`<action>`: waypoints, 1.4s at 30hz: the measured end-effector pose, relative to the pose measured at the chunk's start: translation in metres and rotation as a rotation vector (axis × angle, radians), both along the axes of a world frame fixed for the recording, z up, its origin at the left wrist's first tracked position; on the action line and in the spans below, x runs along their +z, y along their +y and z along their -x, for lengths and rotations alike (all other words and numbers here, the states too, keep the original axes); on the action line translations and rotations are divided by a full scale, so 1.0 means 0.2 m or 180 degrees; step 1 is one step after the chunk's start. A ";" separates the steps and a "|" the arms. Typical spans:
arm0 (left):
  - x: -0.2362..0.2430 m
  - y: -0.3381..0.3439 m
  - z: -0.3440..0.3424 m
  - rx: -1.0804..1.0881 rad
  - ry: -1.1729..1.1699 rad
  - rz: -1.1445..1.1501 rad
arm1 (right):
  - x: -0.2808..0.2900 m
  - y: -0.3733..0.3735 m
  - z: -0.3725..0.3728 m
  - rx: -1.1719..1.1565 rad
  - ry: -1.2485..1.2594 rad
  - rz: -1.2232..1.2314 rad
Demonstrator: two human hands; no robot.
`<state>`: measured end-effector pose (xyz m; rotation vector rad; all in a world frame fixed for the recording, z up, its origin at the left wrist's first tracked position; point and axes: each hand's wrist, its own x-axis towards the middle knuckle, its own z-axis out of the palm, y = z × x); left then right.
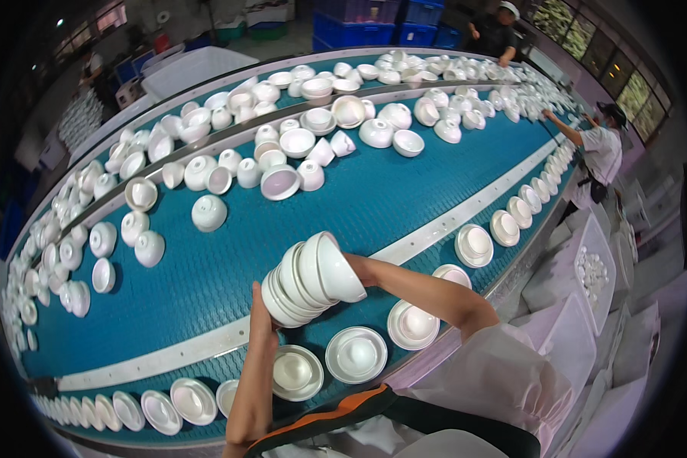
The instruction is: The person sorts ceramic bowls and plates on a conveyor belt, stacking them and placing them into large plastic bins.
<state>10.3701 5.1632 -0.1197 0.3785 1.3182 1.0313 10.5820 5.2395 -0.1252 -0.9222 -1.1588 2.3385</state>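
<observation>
Between my two hands is a tilted stack of white bowls (307,276), nested in one another, held over the near part of the blue conveyor belt (404,221). My left hand (263,314) closes against the lower left end of the stack. At the other end, my right hand (361,275) grips the outermost bowl from the right, its fingers mostly hidden behind it. Just below the stack, on the near lane, lie white dishes with smaller pieces set in them, among them one dish (356,372) and another (296,389) beside my left forearm.
Many loose white bowls (208,212) crowd the belt's far side. A pale divider rail (160,353) separates the near lane with its row of dishes. White bins (557,343) stand at my right. One co-worker (603,145) reaches over the belt at right; another (496,34) stands beyond.
</observation>
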 end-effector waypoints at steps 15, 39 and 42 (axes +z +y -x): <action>0.51 -1.28 -0.11 0.2130 0.1718 -0.0875 | 0.44 -0.94 0.16 0.0769 0.0033 -0.0666; -0.73 -2.79 1.40 0.3000 -0.0238 0.0379 | -0.46 -2.28 1.84 0.2289 -0.0723 -0.0396; -0.92 -2.75 1.82 0.2080 0.0146 0.0714 | -0.57 -2.31 2.08 0.2252 -0.1049 -0.0211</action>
